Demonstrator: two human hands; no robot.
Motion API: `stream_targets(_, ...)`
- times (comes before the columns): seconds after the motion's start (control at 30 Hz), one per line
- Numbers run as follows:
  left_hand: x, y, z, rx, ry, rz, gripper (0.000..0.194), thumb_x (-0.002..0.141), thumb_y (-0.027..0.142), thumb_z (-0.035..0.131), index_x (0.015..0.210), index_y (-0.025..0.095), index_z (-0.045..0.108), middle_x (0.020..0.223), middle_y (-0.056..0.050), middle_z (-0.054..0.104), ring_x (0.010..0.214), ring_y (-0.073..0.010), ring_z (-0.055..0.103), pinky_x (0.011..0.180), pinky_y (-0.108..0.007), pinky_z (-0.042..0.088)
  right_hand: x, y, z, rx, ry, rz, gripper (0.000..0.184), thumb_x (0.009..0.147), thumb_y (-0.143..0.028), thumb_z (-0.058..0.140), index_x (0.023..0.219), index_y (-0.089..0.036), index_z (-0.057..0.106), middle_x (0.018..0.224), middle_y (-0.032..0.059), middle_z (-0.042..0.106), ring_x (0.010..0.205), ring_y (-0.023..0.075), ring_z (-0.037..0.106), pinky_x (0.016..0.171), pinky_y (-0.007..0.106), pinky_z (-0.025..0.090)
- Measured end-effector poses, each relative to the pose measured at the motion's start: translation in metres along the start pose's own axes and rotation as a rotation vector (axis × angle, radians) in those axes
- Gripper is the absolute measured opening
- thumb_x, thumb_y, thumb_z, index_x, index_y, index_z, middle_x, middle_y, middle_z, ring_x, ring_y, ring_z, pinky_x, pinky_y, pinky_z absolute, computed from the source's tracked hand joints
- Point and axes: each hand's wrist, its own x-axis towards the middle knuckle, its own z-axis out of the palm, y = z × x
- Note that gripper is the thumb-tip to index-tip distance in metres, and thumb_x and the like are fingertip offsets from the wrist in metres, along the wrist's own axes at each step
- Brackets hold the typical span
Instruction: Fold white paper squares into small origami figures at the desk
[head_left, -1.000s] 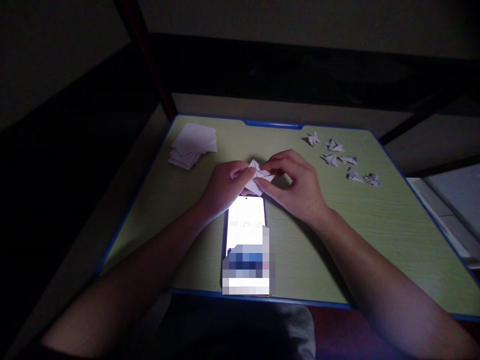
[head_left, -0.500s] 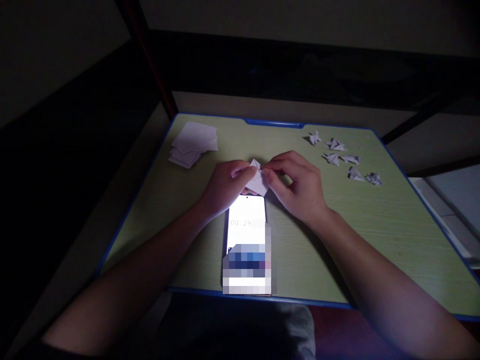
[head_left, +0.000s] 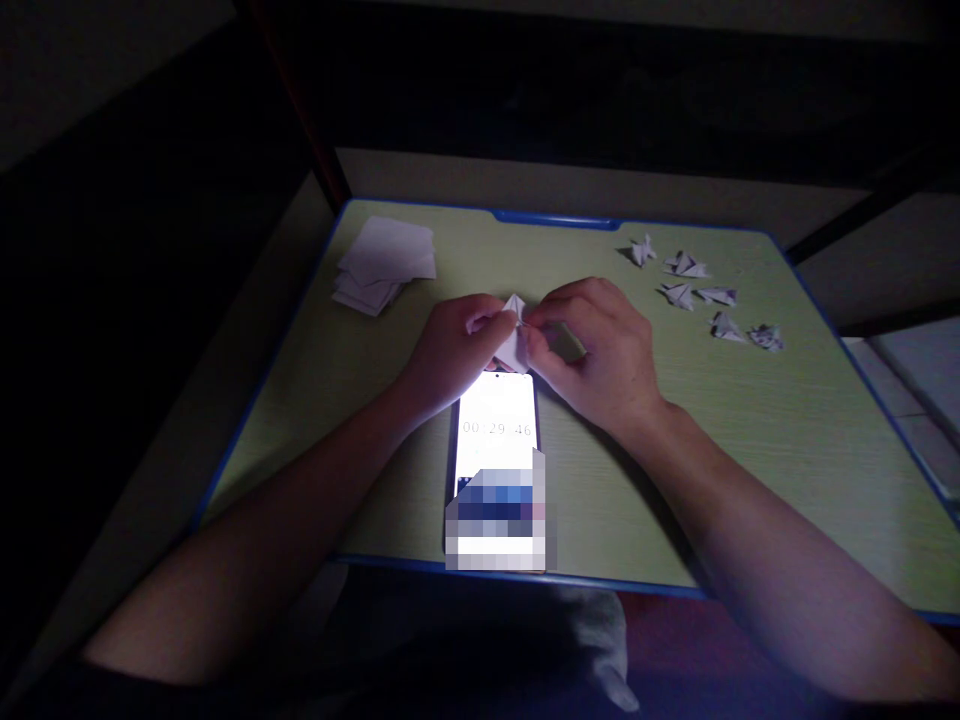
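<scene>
A small piece of folded white paper (head_left: 513,350) is held up over the middle of the table, just beyond the top of a lit phone (head_left: 495,410). My left hand (head_left: 461,345) pinches it from the left, thumb lying across its front. On the other side, my right hand (head_left: 596,345) has thumb and forefinger closed at the paper's right edge; the exact grip of these fingertips is small and dim. The paper has a pointed top with a crease down it. Its lower left part is hidden behind my left hand.
On the green table (head_left: 360,400) with a blue rim, a stack of white paper sheets (head_left: 386,255) lies at the back left. Several small folded paper figures (head_left: 679,295) are spread at the back right. The phone displays a running timer, partly blurred out.
The view has tilted slightly, so the table sits higher in it. The paper looks narrower, its right part folded inward or turned under my right fingers. Both hands keep hold of it.
</scene>
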Motion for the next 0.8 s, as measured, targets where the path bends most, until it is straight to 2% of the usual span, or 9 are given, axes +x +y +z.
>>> stream_targets(0.27, -0.001, 0.002, 0.0, -0.024, -0.024, -0.004, 0.022, 0.078, 0.021, 0.052, 0.057, 0.018, 0.046, 0.055, 0.004, 0.045, 0.053, -0.0087, 0.052, 0.044, -0.017, 0.042, 0.001, -0.004, -0.001, -0.042, -0.024, -0.031, 0.009, 0.09, -0.027, 0.055, 0.085, -0.022, 0.061, 0.089, 0.0089, 0.068, 0.085, 0.0248, 0.061, 0.076, 0.043, 0.048)
stream_targets(0.37, 0.0, 0.0, 0.0, -0.014, -0.023, 0.007, 0.021, 0.076, 0.02, 0.052, 0.058, 0.018, 0.043, 0.057, 0.004, 0.044, 0.056, -0.0083, 0.05, 0.047, -0.017, 0.041, 0.0, -0.006, 0.0, 0.05, -0.023, 0.038, 0.006, 0.089, -0.026, 0.055, 0.084, -0.023, 0.059, 0.089, 0.0072, 0.065, 0.086, 0.0229, 0.061, 0.076, 0.041, 0.048)
stream_targets(0.5, -0.002, 0.003, 0.0, 0.003, -0.033, 0.057, 0.016, 0.076, 0.021, 0.053, 0.062, 0.018, 0.046, 0.06, 0.003, 0.047, 0.059, -0.0086, 0.05, 0.051, -0.019, 0.042, -0.002, -0.008, 0.003, 0.167, 0.047, 0.12, 0.003, 0.088, -0.024, 0.057, 0.087, -0.024, 0.059, 0.085, 0.0049, 0.064, 0.079, 0.02, 0.059, 0.071, 0.038, 0.048)
stream_targets(0.67, -0.005, 0.01, 0.001, 0.004, -0.042, 0.025, 0.016, 0.076, 0.02, 0.051, 0.062, 0.019, 0.043, 0.06, 0.003, 0.047, 0.058, -0.0092, 0.051, 0.049, -0.018, 0.042, -0.004, -0.01, 0.008, 0.36, 0.085, 0.248, 0.012, 0.091, -0.035, 0.058, 0.097, -0.024, 0.06, 0.086, 0.0035, 0.064, 0.076, 0.0175, 0.061, 0.068, 0.035, 0.049)
stream_targets(0.8, -0.004, 0.013, 0.0, 0.004, -0.035, 0.025, 0.017, 0.074, 0.018, 0.051, 0.06, 0.018, 0.042, 0.056, 0.004, 0.043, 0.054, -0.0078, 0.047, 0.047, -0.016, 0.039, -0.001, -0.013, 0.008, 0.504, 0.099, 0.327, 0.019, 0.089, -0.039, 0.061, 0.101, -0.024, 0.06, 0.083, 0.0024, 0.06, 0.073, 0.0158, 0.06, 0.065, 0.033, 0.049)
